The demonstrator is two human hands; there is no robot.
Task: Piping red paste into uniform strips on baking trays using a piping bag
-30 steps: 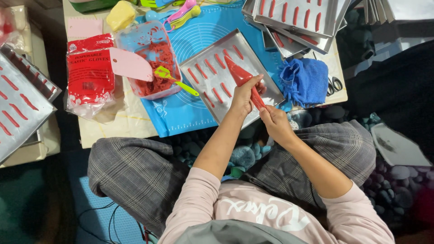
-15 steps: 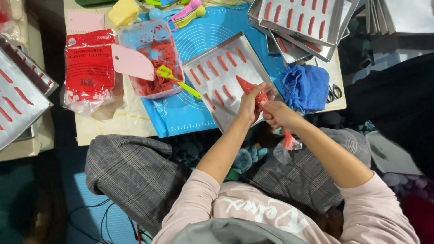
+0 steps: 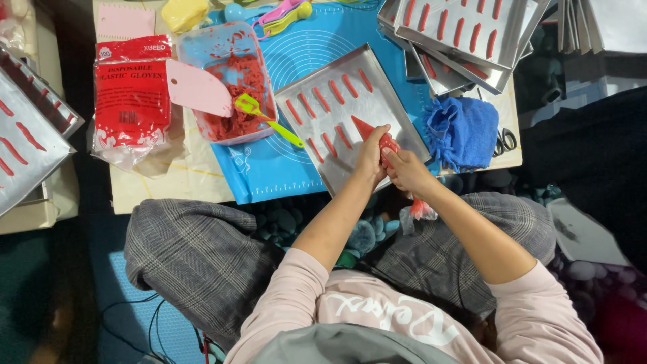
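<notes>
While both hands (image 3: 389,162) grip it, the piping bag (image 3: 377,137) touches the tray (image 3: 306,87).

Two hands, the left hand (image 3: 369,156) and the right hand (image 3: 406,172), wrap their fingers (image 3: 379,135) around one red piping bag (image 3: 376,135).

One metal tray (image 3: 397,125) sits under the fingers. It has about eight red strips (image 3: 335,92) in view on it.

One blue cloth (image 3: 464,130) lies just to the right of the fingers. One pair of scissors (image 3: 504,140) lies past it.

To the left of the fingers sits one plastic tub (image 3: 228,84) of red paste. One green spatula (image 3: 264,116) and one pink scraper (image 3: 199,87) rest on the tub. One red pack of gloves (image 3: 132,94) lies farther left.

One stack of trays (image 3: 465,34) sits up past the fingers; I cannot count the trays in it.
</notes>
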